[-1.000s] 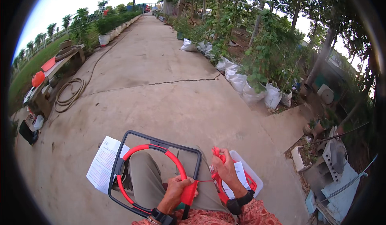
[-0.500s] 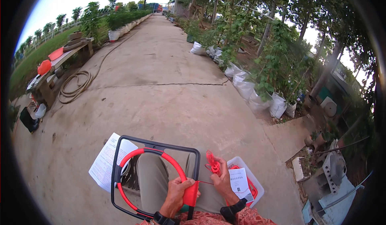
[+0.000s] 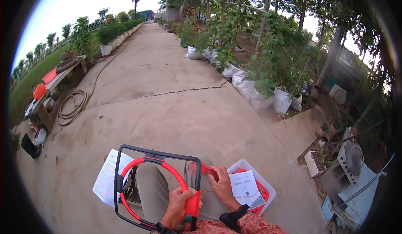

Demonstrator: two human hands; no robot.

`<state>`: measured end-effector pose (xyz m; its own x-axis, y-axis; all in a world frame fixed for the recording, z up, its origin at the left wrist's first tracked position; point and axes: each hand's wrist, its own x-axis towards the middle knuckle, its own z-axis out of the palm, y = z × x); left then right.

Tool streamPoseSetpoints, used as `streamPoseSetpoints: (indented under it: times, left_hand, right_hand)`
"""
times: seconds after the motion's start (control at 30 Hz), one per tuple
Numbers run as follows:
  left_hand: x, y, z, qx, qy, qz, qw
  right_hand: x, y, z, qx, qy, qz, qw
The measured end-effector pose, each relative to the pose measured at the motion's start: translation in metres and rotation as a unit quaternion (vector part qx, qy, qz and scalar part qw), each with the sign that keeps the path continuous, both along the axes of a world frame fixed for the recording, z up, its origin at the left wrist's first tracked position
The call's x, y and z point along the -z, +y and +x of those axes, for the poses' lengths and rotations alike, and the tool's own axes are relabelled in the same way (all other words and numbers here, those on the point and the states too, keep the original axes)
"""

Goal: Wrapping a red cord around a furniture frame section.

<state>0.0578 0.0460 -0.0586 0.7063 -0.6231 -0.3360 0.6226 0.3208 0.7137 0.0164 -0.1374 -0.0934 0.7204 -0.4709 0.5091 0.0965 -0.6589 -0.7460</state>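
A black rectangular frame point(image 3: 142, 150) with rounded corners rests over my lap, with a red-and-black ring point(image 3: 175, 174) set inside it. My left hand point(image 3: 178, 204) is closed on the ring's lower right, where a wide red sleeve point(image 3: 193, 204) wraps it. Beside the frame's right edge, my right hand point(image 3: 221, 188) grips a bundle of red cord point(image 3: 205, 169), whose loops hang over the frame. A thin taut strand runs from the sleeve to the right hand. The right fingertips are partly hidden.
A white plastic tub point(image 3: 271, 191) with red items and a printed booklet point(image 3: 244, 185) stands at my right. Left of the frame lies a printed sheet point(image 3: 104, 179). A coiled hose point(image 3: 71, 108) lies on the concrete path near a bench point(image 3: 44, 98); white sacks point(image 3: 251, 89) line the right side.
My right hand has moved left and lower, close to the frame, and turned its back upward; the cord bundle now reaches across the frame's right side. The view has shifted slightly.
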Motion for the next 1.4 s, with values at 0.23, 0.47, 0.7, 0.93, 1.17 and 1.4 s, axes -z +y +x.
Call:
streamPoseSetpoints:
  times: [0.23, 0.47, 0.7, 0.93, 1.17, 1.4]
  left_hand:
    - [-0.006, -0.001, -0.004, 0.033, -0.013, 0.033, 0.999]
    - [-0.01, -0.018, 0.003, 0.075, -0.028, 0.077, 0.994]
    - [-0.009, -0.028, -0.001, 0.077, -0.036, 0.065, 0.994]
    - [-0.01, -0.022, -0.009, 0.082, -0.044, 0.067, 0.993]
    - [-0.013, -0.02, -0.007, 0.053, -0.051, 0.055, 0.996]
    - [-0.013, -0.017, -0.004, 0.036, -0.043, 0.04, 0.998]
  right_hand:
    - [0.012, -0.014, -0.008, -0.047, -0.053, 0.386, 0.92]
    - [-0.069, -0.051, -0.005, -0.058, -0.052, 0.167, 0.983]
    - [-0.124, -0.053, 0.016, -0.148, 0.039, -0.167, 0.974]
    - [-0.119, -0.019, 0.028, -0.187, 0.075, -0.454, 0.868]
    - [-0.126, -0.023, 0.026, -0.212, 0.131, -0.463, 0.85]
    - [-0.076, -0.066, -0.009, -0.108, 0.016, 0.18, 0.978]
